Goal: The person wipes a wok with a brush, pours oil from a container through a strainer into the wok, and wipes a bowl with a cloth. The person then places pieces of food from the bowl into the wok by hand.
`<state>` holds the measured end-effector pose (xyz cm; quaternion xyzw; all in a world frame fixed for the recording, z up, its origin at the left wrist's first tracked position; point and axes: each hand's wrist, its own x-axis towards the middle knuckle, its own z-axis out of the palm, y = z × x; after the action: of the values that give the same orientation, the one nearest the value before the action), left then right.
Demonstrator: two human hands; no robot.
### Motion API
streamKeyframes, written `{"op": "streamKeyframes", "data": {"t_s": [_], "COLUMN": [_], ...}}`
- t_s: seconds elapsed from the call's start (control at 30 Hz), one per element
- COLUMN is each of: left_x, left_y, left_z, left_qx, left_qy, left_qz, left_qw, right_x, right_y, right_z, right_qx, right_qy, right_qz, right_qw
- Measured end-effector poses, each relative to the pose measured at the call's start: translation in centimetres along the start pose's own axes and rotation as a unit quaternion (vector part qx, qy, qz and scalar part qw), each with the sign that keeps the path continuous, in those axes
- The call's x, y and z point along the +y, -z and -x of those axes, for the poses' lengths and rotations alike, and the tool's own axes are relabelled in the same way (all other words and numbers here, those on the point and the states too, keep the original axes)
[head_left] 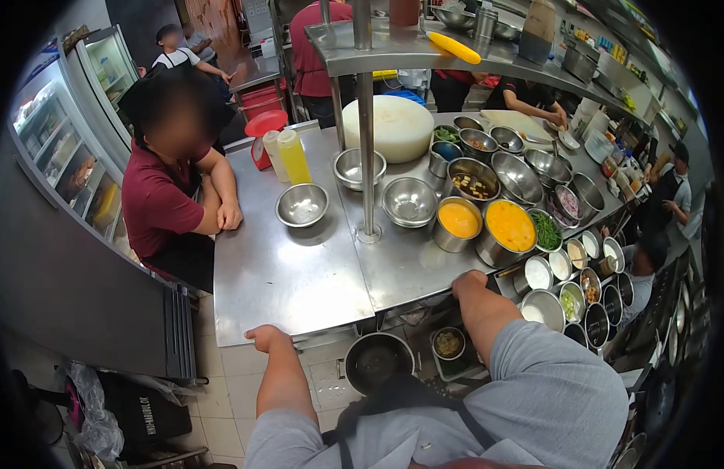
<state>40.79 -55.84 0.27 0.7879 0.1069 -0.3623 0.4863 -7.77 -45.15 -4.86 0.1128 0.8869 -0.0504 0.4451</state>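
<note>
At the near edge of the steel counter (295,289), my left hand (271,338) is closed on the rim, the thumb side pointing left and the other fingers mostly hidden. My right hand (470,284) is also closed at the edge, farther right, its fingers partly out of sight. Just beyond it stand a pot of orange liquid (459,220) and a larger pot of yellow-orange mixture (511,226). Empty steel bowls, one at the left (302,205) and a stack (409,202) at the centre, sit on the counter.
A metal post (366,156) rises from the counter to a shelf (424,41). A co-worker (168,191) leans at the left end near two squeeze bottles (293,155). Ingredient containers (538,272) line the right side. A dark pot (378,363) is below the edge.
</note>
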Motion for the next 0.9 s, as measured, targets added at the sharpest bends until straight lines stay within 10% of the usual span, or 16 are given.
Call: {"op": "streamKeyframes", "data": {"t_s": [0.13, 0.3, 0.37, 0.5, 0.57, 0.8, 0.9], "left_x": [0.2, 0.0, 0.0, -0.3, -0.3, 0.1, 0.4], "left_y": [0.3, 0.1, 0.1, -0.3, -0.3, 0.1, 0.4], "left_z": [0.6, 0.1, 0.0, -1.1, -0.9, 0.1, 0.8], "left_qx": [-0.003, -0.005, -0.008, -0.003, -0.005, -0.012, -0.012], "left_qy": [0.001, 0.004, 0.005, 0.004, 0.004, 0.012, 0.019], "left_qz": [0.004, 0.0, 0.008, 0.01, 0.01, 0.018, 0.016], "left_qw": [1.0, 1.0, 1.0, 1.0, 1.0, 1.0, 1.0], "right_x": [0.6, 0.5, 0.1, -0.8, 0.8, 0.9, 0.0], "right_y": [0.2, 0.6, 0.6, 0.1, 1.3, 0.7, -0.5], "right_z": [1.2, 2.2, 1.0, -3.1, 4.3, 2.6, -0.9], "right_qx": [0.072, 0.068, 0.091, -0.016, 0.11, 0.121, 0.099], "right_qy": [0.143, 0.108, 0.154, 0.001, 0.205, 0.2, 0.075], "right_qz": [0.429, 0.442, 0.553, 0.073, 0.572, 0.512, 0.276], "right_qw": [0.889, 0.888, 0.814, 0.997, 0.787, 0.826, 0.953]}}
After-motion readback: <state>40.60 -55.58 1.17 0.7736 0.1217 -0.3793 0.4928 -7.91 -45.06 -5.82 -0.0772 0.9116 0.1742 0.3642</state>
